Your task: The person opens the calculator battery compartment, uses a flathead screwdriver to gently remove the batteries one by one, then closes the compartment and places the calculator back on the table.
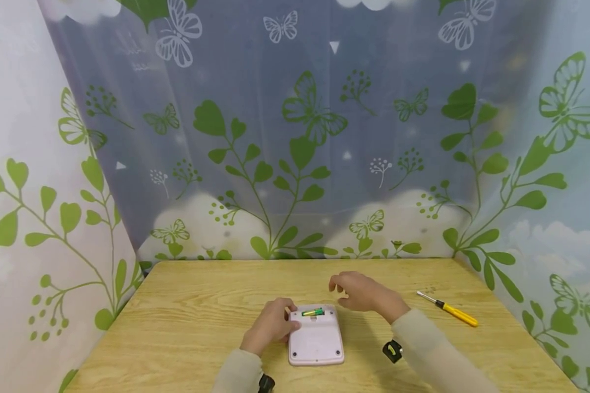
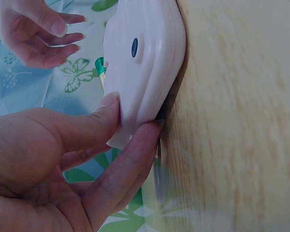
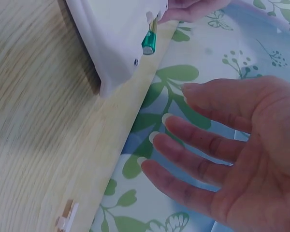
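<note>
A pale pink device [image 1: 317, 344], shaped like a calculator, lies on the table with its underside up and dark round feet showing. Its battery slot is uncovered, and a green-and-gold battery [image 1: 312, 313] sits in it. My left hand [image 1: 271, 326] grips the device's left edge near the slot; in the left wrist view, thumb [image 2: 106, 113] and index finger pinch its rim [image 2: 150, 104]. To the right of the slot, my right hand [image 1: 361, 292] hovers above the table. Its fingers [image 3: 193, 152] are loosely spread in the right wrist view, with nothing between them.
A screwdriver [image 1: 454, 313] with a yellow handle lies right of my right hand. Tiny pieces [image 1: 430, 289] lie near its tip. The wooden table [image 1: 201, 295] ends at a patterned curtain [image 1: 275, 164], which also rises on both sides.
</note>
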A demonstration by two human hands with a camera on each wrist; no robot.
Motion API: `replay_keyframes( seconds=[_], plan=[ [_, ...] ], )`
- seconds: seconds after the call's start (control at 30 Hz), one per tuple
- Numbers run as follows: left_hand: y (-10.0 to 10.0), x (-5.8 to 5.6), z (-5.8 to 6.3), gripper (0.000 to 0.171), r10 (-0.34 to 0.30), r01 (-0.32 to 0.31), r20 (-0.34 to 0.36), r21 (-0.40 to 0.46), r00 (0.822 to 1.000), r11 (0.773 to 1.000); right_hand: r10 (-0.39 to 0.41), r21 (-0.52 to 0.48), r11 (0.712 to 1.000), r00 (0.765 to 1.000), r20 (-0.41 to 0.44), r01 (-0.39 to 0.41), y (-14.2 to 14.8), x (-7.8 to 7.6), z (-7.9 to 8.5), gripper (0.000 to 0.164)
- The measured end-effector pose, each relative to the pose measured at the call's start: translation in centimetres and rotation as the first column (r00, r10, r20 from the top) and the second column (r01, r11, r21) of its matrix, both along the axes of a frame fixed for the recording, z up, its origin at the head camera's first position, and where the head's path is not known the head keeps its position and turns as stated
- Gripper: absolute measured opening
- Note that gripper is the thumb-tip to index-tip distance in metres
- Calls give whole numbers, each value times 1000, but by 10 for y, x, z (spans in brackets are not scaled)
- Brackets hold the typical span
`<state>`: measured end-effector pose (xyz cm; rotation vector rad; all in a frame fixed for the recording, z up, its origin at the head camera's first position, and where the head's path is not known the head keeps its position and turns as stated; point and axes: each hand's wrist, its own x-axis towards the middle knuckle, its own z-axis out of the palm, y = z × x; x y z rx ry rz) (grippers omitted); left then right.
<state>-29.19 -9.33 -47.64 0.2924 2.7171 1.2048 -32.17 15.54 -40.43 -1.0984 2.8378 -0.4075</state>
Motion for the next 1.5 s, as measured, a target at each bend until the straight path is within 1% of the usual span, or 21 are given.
replay_keyframes(
  seconds=[0.1, 0.33, 0.8, 0.97, 1.13, 1.2, 1.33, 1.5],
  plan=[
    [0, -1, 1, 28, -1, 1, -3, 0, 1000, 1000, -10, 1, 1000, 1000, 18, 10, -5, 0, 1, 22],
    [0, 1, 3, 27, 4, -4, -4, 9, 1000, 1000, -4, 21, 1000, 1000, 18, 4, -16, 0, -2, 21],
    [1, 1, 3, 27, 4, -4, -11, 4, 1000, 1000, -30, 58, 998, 999, 33, 28, -34, -2, -14, 18],
    [0, 1, 3, 27, -1, 1, -16, 12, 1000, 1000, -26, 79, 997, 999, 27, 24, -40, -4, -19, 16],
    [0, 2, 3, 26, -5, 5, -23, 14, 1000, 1000, -11, 79, 997, 1000, 10, 10, -46, -5, -23, 13],
    [0, 1, 3, 26, -6, 6, -25, 17, 1000, 1000, -16, 80, 997, 1000, 8, 15, -48, -6, -24, 12],
    [0, 1, 3, 26, -6, 7, -17, 21, 1000, 1000, -37, 91, 995, 999, 13, 36, -51, -6, -26, 11],
    [1, 1, 4, 27, -3, 3, -6, 20, 1000, 1000, -27, 97, 995, 1000, -3, 27, -53, -7, -28, 11]
  ],
)
